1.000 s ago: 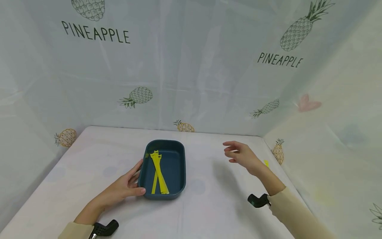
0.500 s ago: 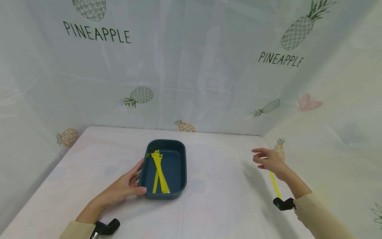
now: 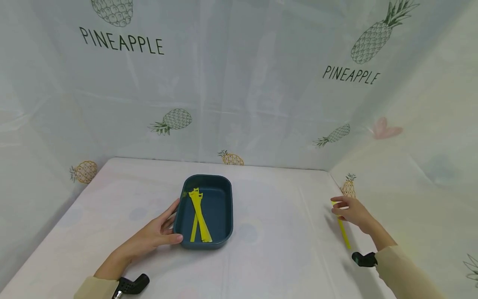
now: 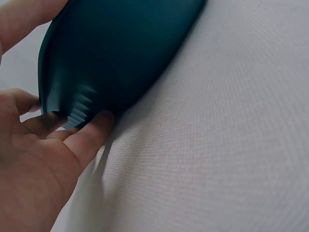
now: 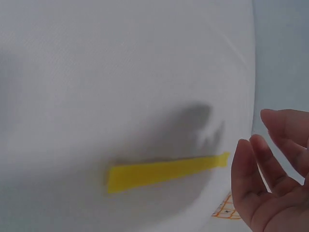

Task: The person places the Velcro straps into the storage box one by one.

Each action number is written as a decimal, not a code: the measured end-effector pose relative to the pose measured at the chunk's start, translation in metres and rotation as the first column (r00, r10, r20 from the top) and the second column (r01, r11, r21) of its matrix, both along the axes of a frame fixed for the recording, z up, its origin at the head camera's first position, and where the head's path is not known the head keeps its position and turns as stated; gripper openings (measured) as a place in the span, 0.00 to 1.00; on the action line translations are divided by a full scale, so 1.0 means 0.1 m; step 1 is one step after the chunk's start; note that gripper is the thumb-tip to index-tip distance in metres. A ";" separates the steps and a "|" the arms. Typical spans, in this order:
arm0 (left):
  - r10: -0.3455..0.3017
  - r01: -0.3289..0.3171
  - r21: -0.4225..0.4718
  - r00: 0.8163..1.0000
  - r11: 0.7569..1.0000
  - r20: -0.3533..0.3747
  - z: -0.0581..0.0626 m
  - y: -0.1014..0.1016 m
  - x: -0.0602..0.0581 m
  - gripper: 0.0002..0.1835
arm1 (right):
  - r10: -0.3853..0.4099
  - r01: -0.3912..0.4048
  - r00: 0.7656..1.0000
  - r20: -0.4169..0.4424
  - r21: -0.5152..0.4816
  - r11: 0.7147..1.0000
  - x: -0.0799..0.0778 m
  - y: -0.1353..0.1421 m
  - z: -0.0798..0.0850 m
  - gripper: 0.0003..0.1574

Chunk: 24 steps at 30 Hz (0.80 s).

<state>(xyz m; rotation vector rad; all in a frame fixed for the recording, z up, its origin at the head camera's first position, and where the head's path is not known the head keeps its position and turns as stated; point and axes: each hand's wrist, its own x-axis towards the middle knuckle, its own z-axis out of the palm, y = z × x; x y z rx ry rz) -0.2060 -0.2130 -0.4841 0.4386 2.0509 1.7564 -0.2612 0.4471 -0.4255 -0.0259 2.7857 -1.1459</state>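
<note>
A dark teal rectangular tray [image 3: 221,216] stands left of the table's middle, with several yellow flat cable ties [image 3: 201,216] crossing inside it. My left hand [image 3: 151,238] holds the tray by its left side, thumb at the near corner and fingers along the outer wall, as the left wrist view shows too. One more yellow cable tie [image 5: 161,174], wide at one end and notched at the other, lies near the table's right edge. Over its far, notched end is my right hand [image 3: 352,212], fingers bent loosely and thumb apart from them, with nothing between them.
The table [image 3: 269,257] has a white cloth over it. A pale curtain [image 3: 239,83] printed with pineapples rises behind and along both sides, close to the right hand. Black wrist cameras [image 3: 364,259] sit on both forearms.
My right hand has moved right and then lower, from the table's middle right to over the loose cable tie. The left hand and the tray have stayed in place.
</note>
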 end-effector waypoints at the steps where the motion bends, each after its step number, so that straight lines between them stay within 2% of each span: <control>1: 0.000 0.000 -0.001 1.000 1.000 0.001 0.00 0.00 0.00 0.60 | -0.006 0.006 1.000 0.004 0.007 1.000 0.00 0.04 -0.03 0.33; 14: 0.006 -0.006 -0.013 1.000 1.000 -0.005 -0.03 0.00 -0.01 0.60 | -0.140 0.130 0.989 0.055 0.148 0.980 0.00 0.27 -0.27 0.34; 24: -0.006 0.006 0.012 1.000 1.000 -0.009 -0.01 0.01 -0.01 0.60 | -0.187 0.176 0.982 0.031 0.215 0.960 -0.02 0.23 -0.30 0.34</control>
